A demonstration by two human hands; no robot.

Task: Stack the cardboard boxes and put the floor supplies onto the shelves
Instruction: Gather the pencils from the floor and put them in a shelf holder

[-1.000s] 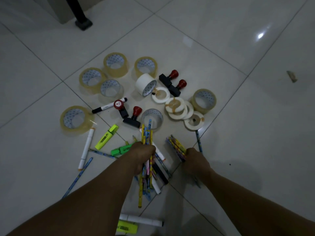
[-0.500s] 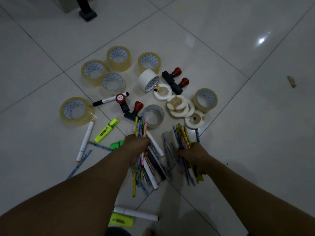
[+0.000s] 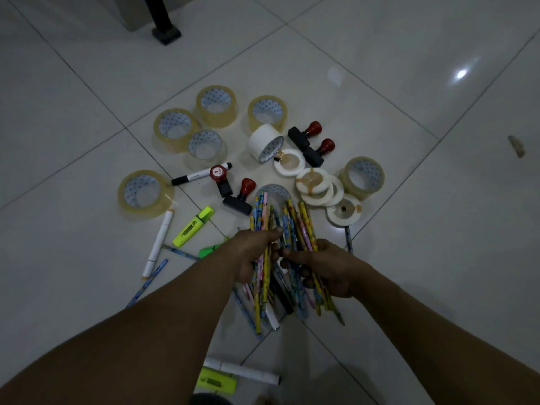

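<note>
Supplies lie scattered on the white tiled floor (image 3: 380, 68). My left hand (image 3: 252, 252) grips a bunch of patterned pencils (image 3: 261, 217), and my right hand (image 3: 330, 267) grips a second bunch (image 3: 304, 226); the two bunches touch in the middle, tips pointing away from me. Beyond them lie several clear tape rolls (image 3: 216, 105), a white tape roll (image 3: 264, 141), flat white tape rings (image 3: 314, 181), and red-knobbed stamps (image 3: 305, 135). A yellow highlighter (image 3: 193, 226) and white markers (image 3: 159, 244) lie to the left.
A black furniture leg (image 3: 163, 21) stands at the top left. Another marker (image 3: 242, 371) and a yellow highlighter (image 3: 216, 382) lie near me at the bottom. Loose pencils (image 3: 147, 283) lie at the left. A small scrap (image 3: 517, 146) lies at the far right.
Both hands have lifted their pencil bunches off the floor and brought them together in the middle. The view has shifted closer to the pile.
</note>
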